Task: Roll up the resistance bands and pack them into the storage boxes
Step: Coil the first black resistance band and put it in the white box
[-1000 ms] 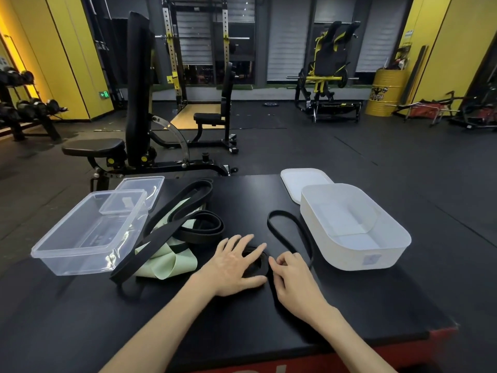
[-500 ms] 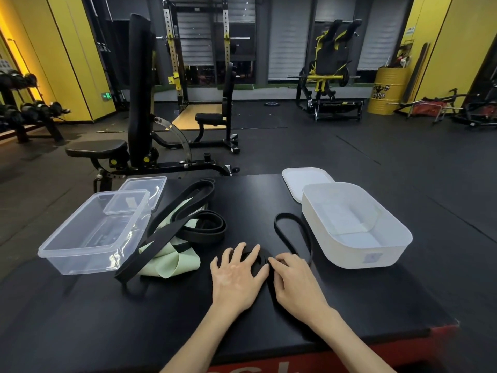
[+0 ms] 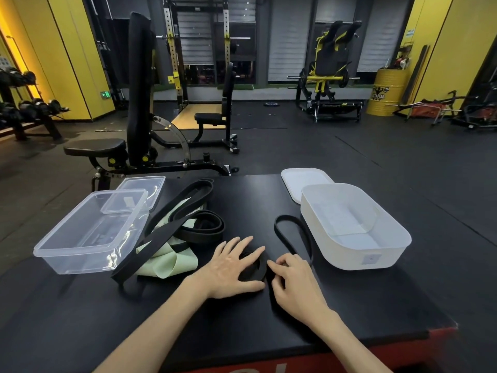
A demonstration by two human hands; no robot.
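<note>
A thin black resistance band (image 3: 285, 230) lies on the black table, partly wound into a flat coil (image 3: 252, 267) near the front. My left hand (image 3: 231, 267) presses flat on the coil with its fingers spread. My right hand (image 3: 294, 282) sits just right of the coil, fingers curled, pinching the band at the coil's edge. The loose loop runs back toward the open white storage box (image 3: 398, 254), which holds nothing. A clear storage box (image 3: 67, 254), also with nothing in it, stands at the left.
Wide black bands (image 3: 200, 228) and a pale green band (image 3: 168, 263) lie tangled between the clear box and my left hand. A clear lid (image 3: 141, 193) and a white lid (image 3: 302, 180) lie behind the boxes. A weight bench (image 3: 139, 109) stands beyond the table.
Both hands stay on the coil; my left forearm has swung a little and its fingers shifted over the coil. The loose loop looks slightly shorter.
</note>
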